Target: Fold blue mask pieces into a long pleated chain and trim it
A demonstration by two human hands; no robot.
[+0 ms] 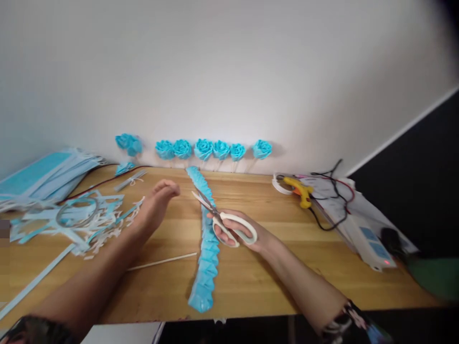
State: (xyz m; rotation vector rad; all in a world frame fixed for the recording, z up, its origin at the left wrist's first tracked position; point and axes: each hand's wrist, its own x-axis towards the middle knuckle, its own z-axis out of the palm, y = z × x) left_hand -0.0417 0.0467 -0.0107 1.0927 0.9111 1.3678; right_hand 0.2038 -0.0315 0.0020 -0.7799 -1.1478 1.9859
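My right hand (247,234) grips a pair of white-handled scissors (222,220), fingers through the loops, blades pointing up-left over a long strip of folded blue material (207,248) that runs down the middle of the wooden table (287,267). My left hand (158,203) hovers left of the strip, fingers together and lightly curled, holding nothing I can see. A thin white stick (161,262) lies on the table between my forearms.
Several blue rosettes (203,149) on sticks lean against the wall. Cut blue and white scraps (75,220) and a stack of blue face masks (39,177) lie at left. A yellow glue gun (300,190), cables and a white power strip (369,241) sit at right.
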